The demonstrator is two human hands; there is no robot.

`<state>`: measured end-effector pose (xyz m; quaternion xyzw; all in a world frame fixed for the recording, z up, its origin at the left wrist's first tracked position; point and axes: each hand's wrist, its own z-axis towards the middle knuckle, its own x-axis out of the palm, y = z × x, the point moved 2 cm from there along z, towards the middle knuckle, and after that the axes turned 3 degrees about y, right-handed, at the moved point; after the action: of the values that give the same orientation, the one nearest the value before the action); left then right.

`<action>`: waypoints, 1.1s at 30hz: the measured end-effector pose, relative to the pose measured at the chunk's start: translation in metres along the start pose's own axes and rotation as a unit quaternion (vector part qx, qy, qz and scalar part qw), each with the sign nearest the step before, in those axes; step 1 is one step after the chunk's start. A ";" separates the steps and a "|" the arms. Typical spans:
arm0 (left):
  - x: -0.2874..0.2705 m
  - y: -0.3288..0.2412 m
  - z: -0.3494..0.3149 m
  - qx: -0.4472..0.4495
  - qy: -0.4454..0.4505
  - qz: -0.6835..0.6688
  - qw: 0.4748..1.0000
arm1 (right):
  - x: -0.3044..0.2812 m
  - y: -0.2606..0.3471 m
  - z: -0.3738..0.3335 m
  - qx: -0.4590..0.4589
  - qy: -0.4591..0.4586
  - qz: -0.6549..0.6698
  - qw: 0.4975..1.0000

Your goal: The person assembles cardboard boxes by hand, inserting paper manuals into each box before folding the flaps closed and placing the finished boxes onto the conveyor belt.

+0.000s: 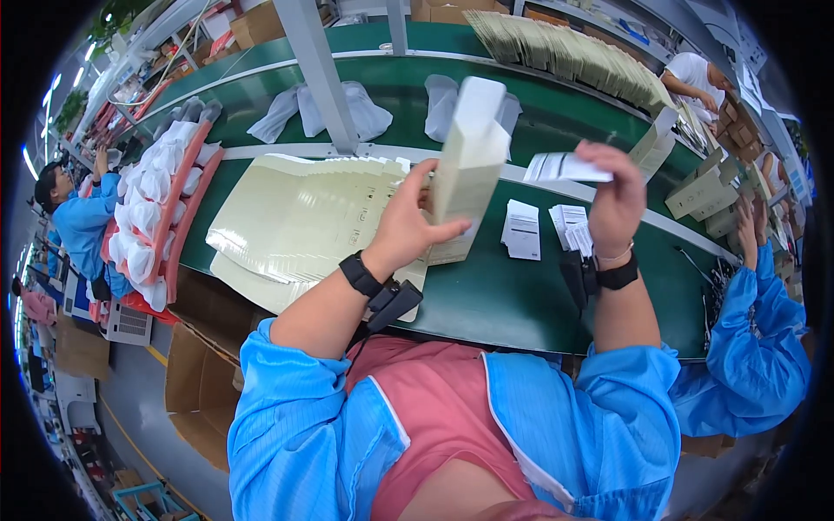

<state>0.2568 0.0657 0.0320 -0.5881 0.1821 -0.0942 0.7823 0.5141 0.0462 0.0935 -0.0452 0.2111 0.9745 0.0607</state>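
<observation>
My left hand (404, 217) is wrapped round a tall cream carton (460, 187), which stands tilted over the green bench with its white top flaps raised. Between the fingers of my right hand (618, 195) is a white printed leaflet (556, 167), held to the right of the carton and slightly blurred. Below it on the bench lie a neat stack of white leaflets (521, 230) and a second, looser pile of leaflets (569, 224). To the left of the carton, a fanned layer of flat, unfolded cartons (300, 217) covers the bench.
Pink trays (178, 208) of white-wrapped items stand at the left, near a co-worker in blue. White plastic bags (347, 113) lie behind a grey post (317, 74). A row of cartons (573, 61) lines the far belt. At right, another person's hands (751, 227) are near cartons.
</observation>
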 end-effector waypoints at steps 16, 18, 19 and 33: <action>-0.033 0.000 -0.034 0.104 0.147 0.300 0.937 | -0.019 -0.066 0.055 0.101 0.119 -0.405 0.901; -0.043 0.010 -0.051 0.111 0.260 0.419 0.863 | -0.051 -0.094 0.046 0.103 0.120 -0.450 0.879; -0.045 0.011 -0.056 0.115 0.261 0.418 0.863 | -0.068 -0.110 0.034 0.113 0.117 -0.463 0.871; -0.028 -0.028 -0.061 -0.127 0.291 0.378 0.870 | 0.101 -0.039 -0.046 0.625 0.424 0.062 0.652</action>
<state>0.2083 0.0135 0.0487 -0.5141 0.6205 0.0658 0.5885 0.4229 0.0724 0.0241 -0.3916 0.7757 0.4880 -0.0825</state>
